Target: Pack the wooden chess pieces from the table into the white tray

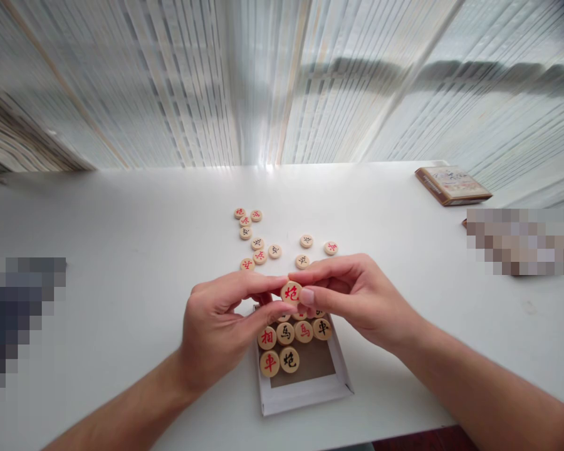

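Between my two hands, above a shallow white box (305, 398), is a round wooden Chinese chess piece (291, 293) with a red character facing me. My left hand (230, 313) pinches it from the left with thumb and fingers. The thumb and fingers of my right hand (357, 297) grip its right side. In the box, pieces lie face up in rows: a red piece (269, 363) and a black piece (289, 359) in the nearest row, several more behind. The box's far rows are partly hidden by my hands, and brown bottom shows at its near right.
Several loose pieces, such as a black one (275, 251) and a red one (331, 248), lie on the white table (145, 238) beyond my hands. A flat brown-edged box (454, 185) sits at the back right. Blurred-out patches cover items at both sides. Striped curtains (263, 81) hang behind.
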The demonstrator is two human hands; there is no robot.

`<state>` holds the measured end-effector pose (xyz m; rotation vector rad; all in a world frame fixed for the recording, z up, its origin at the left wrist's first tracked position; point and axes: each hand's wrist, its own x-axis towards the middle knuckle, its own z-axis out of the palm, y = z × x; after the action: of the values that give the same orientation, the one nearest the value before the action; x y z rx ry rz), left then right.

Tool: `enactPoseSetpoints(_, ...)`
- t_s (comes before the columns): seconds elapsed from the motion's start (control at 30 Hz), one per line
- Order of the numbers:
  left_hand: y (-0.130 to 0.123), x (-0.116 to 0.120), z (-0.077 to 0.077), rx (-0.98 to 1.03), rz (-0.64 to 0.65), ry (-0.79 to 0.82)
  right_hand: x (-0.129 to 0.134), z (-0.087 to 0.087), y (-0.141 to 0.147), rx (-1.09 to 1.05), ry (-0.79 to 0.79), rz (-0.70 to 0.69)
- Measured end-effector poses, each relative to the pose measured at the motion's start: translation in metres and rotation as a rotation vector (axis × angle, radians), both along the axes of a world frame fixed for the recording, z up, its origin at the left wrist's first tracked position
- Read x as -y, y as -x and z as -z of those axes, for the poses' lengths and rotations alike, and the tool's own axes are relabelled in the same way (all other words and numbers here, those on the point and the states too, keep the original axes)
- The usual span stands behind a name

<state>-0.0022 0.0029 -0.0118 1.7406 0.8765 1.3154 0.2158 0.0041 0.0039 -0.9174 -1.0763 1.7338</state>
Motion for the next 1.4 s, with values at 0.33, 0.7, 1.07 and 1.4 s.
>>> enactPoseSetpoints(0.33, 0.0, -0.003, 0.0, -0.014, 0.0, -0.067, 0.001, 0.004, -0.001, -0.023, -0.067, -0.036)
enactPoseSetpoints(0.7, -0.001, -0.004, 0.0, -0.125, -0.007, -0.144, 0.0, 0.003, 0.001, -0.011, -0.083, 0.032)
enactPoseSetpoints(1.07, -0.002, -0.002, -0.007, -0.103, 0.124, 0.086, 0.004, 0.005, 0.005, 0.224, -0.421, 0.178)
enactPoseSetpoints(1.4, -0.005, -0.002, -0.007, 0.197, 0.267, 0.57, 0.003, 0.005, 0.003, 0.35, -0.477, 0.165)
